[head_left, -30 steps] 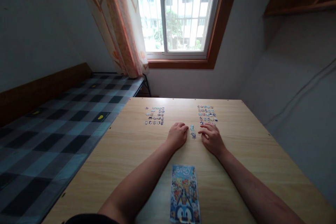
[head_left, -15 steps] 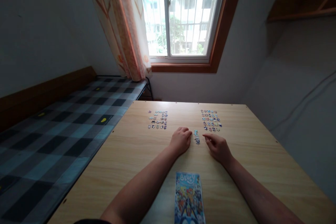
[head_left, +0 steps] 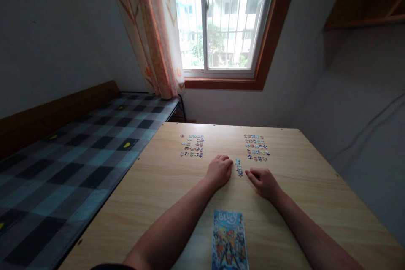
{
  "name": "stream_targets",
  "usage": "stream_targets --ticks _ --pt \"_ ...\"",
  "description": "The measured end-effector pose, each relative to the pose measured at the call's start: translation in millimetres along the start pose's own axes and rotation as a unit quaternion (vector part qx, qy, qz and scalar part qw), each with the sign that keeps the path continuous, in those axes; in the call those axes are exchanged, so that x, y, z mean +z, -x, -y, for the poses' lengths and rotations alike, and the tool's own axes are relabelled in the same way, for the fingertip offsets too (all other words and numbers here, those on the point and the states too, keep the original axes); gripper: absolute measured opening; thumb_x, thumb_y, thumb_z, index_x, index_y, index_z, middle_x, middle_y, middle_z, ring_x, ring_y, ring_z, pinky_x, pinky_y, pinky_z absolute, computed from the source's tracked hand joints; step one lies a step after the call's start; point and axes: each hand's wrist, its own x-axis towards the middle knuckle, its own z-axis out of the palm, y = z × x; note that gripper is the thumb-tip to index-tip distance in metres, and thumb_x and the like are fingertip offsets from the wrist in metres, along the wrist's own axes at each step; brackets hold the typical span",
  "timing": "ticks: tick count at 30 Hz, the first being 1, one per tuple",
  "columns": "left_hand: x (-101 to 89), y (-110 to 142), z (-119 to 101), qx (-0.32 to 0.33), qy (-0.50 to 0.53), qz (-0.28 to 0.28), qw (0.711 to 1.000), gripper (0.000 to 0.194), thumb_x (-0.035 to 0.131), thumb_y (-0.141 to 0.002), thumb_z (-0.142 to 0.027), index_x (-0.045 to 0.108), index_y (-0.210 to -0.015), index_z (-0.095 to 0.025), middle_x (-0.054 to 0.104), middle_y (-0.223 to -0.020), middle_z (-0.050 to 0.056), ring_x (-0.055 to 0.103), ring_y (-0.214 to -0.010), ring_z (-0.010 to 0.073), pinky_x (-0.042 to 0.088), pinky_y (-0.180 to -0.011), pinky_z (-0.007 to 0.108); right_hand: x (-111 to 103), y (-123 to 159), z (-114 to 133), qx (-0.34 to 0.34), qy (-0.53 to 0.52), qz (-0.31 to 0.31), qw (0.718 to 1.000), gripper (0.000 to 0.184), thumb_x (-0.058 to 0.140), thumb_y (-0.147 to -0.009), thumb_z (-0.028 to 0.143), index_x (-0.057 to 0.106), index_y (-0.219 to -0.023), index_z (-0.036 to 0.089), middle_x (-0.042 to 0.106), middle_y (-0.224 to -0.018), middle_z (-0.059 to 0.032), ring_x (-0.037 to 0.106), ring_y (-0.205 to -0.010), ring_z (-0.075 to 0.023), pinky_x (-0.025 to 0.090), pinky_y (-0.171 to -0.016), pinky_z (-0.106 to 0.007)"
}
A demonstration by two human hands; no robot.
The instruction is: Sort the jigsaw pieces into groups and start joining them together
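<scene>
A short upright strip of joined jigsaw pieces lies on the table between my two hands. My left hand rests just left of it, with its fingers bent and drawn together and its fingertips close to the strip's upper part. Across the strip, my right hand is closed, fingers curled, with the tips near its lower right side. Whether either hand has a piece under its fingers is hidden. Loose jigsaw pieces stand in rows beyond my right hand, and another group of loose pieces lies beyond my left.
A blue picture sheet or box lid lettered "Bluey" lies between my forearms on the wooden table. A bed with a checked cover adjoins the left side. A curtain and barred window are ahead.
My right hand has drawn slightly down and its pointing finger has curled in, the tips now beside the strip's lower end. My left hand stays by the strip. The view has shifted a little.
</scene>
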Motion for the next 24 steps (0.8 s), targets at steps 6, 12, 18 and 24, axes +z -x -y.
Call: stream_targets --ticks 6,12,18,24 --pt "-25.7 -11.9 37.5 -0.091 -0.018 -0.081 0.992 0.023 0.052 -0.093 -0.024 0.074 -0.099 -0.024 0.072 -0.101 0.004 0.062 -0.092 0.0194 0.051 -0.085 0.033 -4.0 -1.8 -11.9 0.032 -0.109 0.011 0.993 0.05 0.05 -0.092 0.047 0.028 -0.055 0.021 0.028 -0.054 0.0047 0.032 -0.052 -0.0106 0.024 -0.052 -0.027" --pt "-74.1 -3.4 111.4 -0.309 -0.156 -0.157 0.925 0.025 0.056 -0.09 -0.031 0.075 -0.102 -0.021 0.067 -0.115 0.011 0.053 -0.107 0.0295 0.044 -0.09 0.041 -3.5 -3.2 -14.3 0.043 -0.14 -0.001 0.989 0.05 0.049 -0.091 0.049 0.028 -0.056 0.022 0.027 -0.057 0.0046 0.031 -0.054 -0.0107 0.026 -0.053 -0.026" --pt "-80.1 -1.4 141.8 -0.363 -0.202 -0.102 0.904 0.026 0.06 -0.085 -0.037 0.077 -0.098 -0.022 0.063 -0.118 0.014 0.048 -0.111 0.0322 0.042 -0.088 0.042 -1.0 -4.2 -11.6 0.047 -0.145 -0.009 0.988 0.049 0.049 -0.091 0.049 0.027 -0.057 0.022 0.026 -0.057 0.0048 0.03 -0.054 -0.0105 0.024 -0.054 -0.026" --pt "-85.4 -22.4 144.9 -0.379 -0.24 -0.029 0.893 0.028 0.059 -0.085 -0.039 0.077 -0.098 -0.021 0.061 -0.12 0.014 0.048 -0.113 0.0321 0.043 -0.088 0.04 0.6 -4.7 -12.9 0.043 -0.149 -0.009 0.988 0.049 0.049 -0.091 0.048 0.028 -0.056 0.022 0.027 -0.056 0.0048 0.03 -0.055 -0.0104 0.023 -0.054 -0.027"
